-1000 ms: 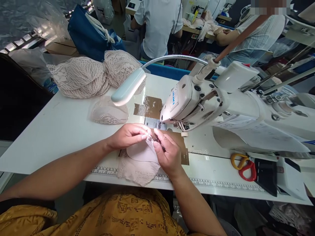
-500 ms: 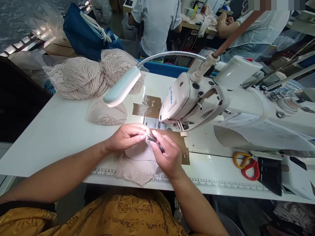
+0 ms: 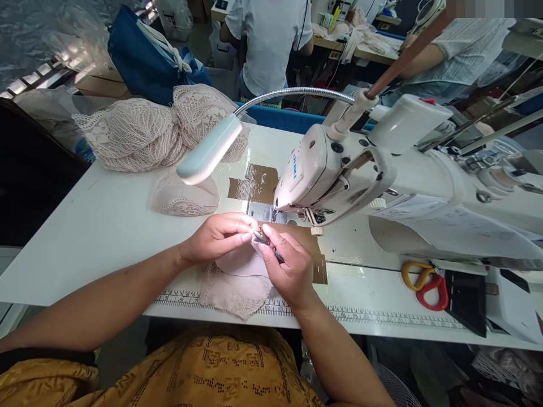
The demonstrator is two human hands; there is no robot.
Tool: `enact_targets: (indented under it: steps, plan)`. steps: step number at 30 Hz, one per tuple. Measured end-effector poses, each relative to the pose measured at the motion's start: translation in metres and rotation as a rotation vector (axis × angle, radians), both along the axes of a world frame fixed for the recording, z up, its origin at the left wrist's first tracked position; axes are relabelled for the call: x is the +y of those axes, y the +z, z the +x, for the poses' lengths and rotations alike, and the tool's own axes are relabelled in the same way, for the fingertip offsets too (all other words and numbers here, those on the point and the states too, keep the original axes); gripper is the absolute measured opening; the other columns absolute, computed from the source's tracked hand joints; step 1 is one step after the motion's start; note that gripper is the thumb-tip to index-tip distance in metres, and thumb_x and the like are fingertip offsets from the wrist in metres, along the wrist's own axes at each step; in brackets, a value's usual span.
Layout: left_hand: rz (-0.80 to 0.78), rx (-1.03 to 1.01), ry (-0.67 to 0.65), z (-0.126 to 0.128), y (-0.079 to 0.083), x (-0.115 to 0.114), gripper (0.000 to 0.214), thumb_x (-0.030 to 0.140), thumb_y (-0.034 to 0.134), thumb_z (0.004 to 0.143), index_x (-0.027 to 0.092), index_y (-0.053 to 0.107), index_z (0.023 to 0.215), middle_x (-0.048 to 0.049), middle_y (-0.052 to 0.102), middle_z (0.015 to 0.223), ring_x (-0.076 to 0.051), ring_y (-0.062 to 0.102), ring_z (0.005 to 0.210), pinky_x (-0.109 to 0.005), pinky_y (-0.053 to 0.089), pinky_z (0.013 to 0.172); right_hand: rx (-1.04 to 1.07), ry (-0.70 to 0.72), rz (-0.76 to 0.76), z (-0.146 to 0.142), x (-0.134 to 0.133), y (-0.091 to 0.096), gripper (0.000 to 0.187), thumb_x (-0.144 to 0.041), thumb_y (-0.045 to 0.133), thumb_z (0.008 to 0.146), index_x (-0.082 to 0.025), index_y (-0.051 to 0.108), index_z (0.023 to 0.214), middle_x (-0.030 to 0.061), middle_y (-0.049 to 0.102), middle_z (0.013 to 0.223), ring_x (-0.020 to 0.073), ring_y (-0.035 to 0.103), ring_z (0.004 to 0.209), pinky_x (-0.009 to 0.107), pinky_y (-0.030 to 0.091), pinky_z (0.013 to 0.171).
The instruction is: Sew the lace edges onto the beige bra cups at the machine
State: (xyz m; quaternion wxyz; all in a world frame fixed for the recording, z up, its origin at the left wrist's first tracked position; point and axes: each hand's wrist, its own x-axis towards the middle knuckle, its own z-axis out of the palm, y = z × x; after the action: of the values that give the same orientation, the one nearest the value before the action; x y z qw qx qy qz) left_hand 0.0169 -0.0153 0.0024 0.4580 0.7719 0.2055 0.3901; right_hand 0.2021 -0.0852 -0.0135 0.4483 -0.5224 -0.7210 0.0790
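Observation:
My left hand [image 3: 220,236] is closed in a pinch on the upper edge of a pale pink lace cup piece [image 3: 241,282]. The piece hangs from my fingers, and its lace border lies over the ruler strip at the table's front edge. Between thumb and fingers, my right hand [image 3: 288,263] grips a small dark tool [image 3: 262,237], its metal end against the pinched edge. My fingers cover much of the tool, so its exact kind is hard to tell. Just beyond both hands is the needle area of a white sewing machine [image 3: 314,164].
Another lace cup [image 3: 185,195] lies to the left, before a heap of lace cups [image 3: 131,133]. A lamp [image 3: 210,150] overhangs the table [image 3: 106,226]. Scissors [image 3: 424,282] with yellow and red handles lie right, beside a black item [image 3: 465,299]. Two people sit beyond.
My hands, the lace piece and the tool hold practically the same position. In the background, the person at right has shifted their arm and leaned.

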Motion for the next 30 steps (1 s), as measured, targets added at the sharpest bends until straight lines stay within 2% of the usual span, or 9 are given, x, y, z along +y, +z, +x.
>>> enact_targets:
  steps: [11, 20, 30]
  plan:
    - [-0.005, 0.010, 0.017, 0.0001, 0.0016, -0.0012, 0.018, 0.020, 0.056, 0.092, 0.015, 0.073, 0.086, -0.0095, 0.070, 0.093, -0.017, 0.066, 0.088, -0.030, 0.055, 0.081, 0.006, -0.004, 0.018, -0.0005, 0.0001, 0.0011, 0.032, -0.022, 0.063, 0.087, -0.017, 0.067, 0.119, 0.0052, 0.071, 0.083, 0.0145, 0.065, 0.069, 0.028, 0.055, 0.064]
    - [0.013, 0.015, -0.005, 0.0003, 0.0021, -0.0014, 0.017, 0.014, 0.056, 0.091, 0.014, 0.072, 0.087, -0.0091, 0.069, 0.093, -0.016, 0.064, 0.089, -0.028, 0.053, 0.083, 0.018, 0.001, 0.008, -0.0005, 0.0005, 0.0024, 0.032, -0.020, 0.062, 0.087, -0.016, 0.068, 0.118, 0.0058, 0.071, 0.083, 0.0150, 0.066, 0.070, 0.028, 0.056, 0.064]
    - [0.003, 0.013, 0.002, 0.0000, 0.0020, -0.0017, 0.018, 0.019, 0.055, 0.092, 0.015, 0.072, 0.086, -0.0094, 0.069, 0.093, -0.017, 0.065, 0.088, -0.029, 0.054, 0.082, 0.016, -0.002, 0.000, 0.0002, 0.0001, 0.0010, 0.033, -0.022, 0.061, 0.088, -0.018, 0.068, 0.119, 0.0054, 0.071, 0.083, 0.0148, 0.066, 0.071, 0.027, 0.057, 0.065]
